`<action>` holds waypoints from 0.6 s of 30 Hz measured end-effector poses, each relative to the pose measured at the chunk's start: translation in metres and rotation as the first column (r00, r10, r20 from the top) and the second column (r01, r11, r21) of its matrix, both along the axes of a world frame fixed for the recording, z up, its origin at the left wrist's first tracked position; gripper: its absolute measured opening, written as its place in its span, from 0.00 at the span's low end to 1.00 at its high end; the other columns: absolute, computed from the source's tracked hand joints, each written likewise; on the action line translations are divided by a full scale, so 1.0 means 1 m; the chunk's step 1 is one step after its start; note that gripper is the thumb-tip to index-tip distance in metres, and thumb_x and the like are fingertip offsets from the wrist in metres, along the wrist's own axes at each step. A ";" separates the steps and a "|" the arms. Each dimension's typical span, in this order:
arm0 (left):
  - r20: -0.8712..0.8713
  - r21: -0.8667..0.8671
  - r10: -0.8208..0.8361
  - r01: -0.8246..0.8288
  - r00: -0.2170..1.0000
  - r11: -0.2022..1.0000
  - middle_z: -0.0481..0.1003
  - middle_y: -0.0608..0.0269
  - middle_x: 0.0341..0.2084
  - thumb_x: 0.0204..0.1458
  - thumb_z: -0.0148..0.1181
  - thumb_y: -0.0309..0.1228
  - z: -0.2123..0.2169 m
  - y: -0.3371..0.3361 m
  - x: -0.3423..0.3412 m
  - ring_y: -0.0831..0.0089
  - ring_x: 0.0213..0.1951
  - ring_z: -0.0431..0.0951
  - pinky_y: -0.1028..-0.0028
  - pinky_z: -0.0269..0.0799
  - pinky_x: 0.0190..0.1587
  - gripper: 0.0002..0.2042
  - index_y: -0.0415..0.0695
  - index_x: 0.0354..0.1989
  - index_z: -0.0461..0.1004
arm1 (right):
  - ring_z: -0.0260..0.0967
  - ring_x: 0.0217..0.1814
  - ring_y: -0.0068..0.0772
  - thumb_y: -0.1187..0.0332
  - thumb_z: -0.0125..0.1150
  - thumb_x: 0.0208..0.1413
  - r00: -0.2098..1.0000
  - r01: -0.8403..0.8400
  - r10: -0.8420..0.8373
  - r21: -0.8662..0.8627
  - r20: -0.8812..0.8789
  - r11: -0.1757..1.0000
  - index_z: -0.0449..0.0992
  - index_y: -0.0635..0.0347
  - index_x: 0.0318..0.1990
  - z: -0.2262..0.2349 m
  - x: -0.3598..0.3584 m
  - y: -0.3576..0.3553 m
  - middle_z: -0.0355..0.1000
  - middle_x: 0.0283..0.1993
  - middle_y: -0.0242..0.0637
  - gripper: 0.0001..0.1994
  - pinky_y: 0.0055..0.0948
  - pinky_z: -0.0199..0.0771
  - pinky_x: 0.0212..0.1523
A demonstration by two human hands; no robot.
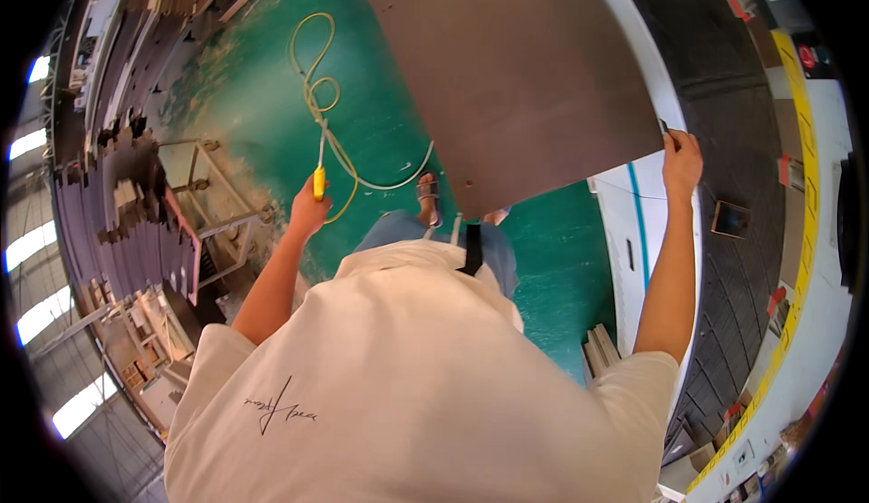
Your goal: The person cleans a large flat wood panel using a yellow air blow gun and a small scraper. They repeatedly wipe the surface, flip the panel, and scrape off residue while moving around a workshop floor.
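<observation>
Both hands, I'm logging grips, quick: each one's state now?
Left hand: closed, holding the yellow handle.
Right hand: at the edge of the brown board; grip can't be told.

A glossy green floor [380, 59] stretches left of the brown panel [534, 77] and shows again past its near edge. Directly on it, left of the panel, a thin yellow hose [323, 125] lies in loose loops. A sandalled foot [427, 197] stands just left of the panel's near corner. Pale dust [204, 105] coats the floor well left of the panel, near a metal-framed cart [228, 224].
</observation>
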State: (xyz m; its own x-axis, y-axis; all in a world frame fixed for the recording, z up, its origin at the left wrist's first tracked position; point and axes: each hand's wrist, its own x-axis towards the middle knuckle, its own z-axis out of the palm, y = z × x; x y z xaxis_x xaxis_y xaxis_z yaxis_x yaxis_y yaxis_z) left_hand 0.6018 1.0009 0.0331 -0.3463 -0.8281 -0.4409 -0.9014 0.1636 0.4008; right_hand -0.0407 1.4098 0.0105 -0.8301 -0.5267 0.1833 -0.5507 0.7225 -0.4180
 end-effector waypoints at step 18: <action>0.052 0.166 -0.108 0.098 0.993 0.981 0.79 0.41 0.50 0.51 0.62 0.31 -0.093 -0.020 0.055 0.40 0.53 0.78 0.52 0.75 0.55 0.29 0.43 0.64 0.68 | 0.72 0.40 0.44 0.73 0.67 0.58 0.782 -0.155 0.221 -0.162 0.583 0.974 0.83 0.60 0.40 0.074 0.340 -0.127 0.74 0.37 0.38 0.05 0.39 0.74 0.43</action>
State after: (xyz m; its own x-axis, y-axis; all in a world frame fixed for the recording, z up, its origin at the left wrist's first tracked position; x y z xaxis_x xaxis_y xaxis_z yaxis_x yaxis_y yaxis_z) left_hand 0.6571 0.9808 -0.0597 -0.3945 -0.7049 -0.5895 -0.9066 0.1939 0.3749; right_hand 0.2990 1.2828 0.0848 -0.6780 -0.6904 -0.2523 -0.2905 0.5669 -0.7708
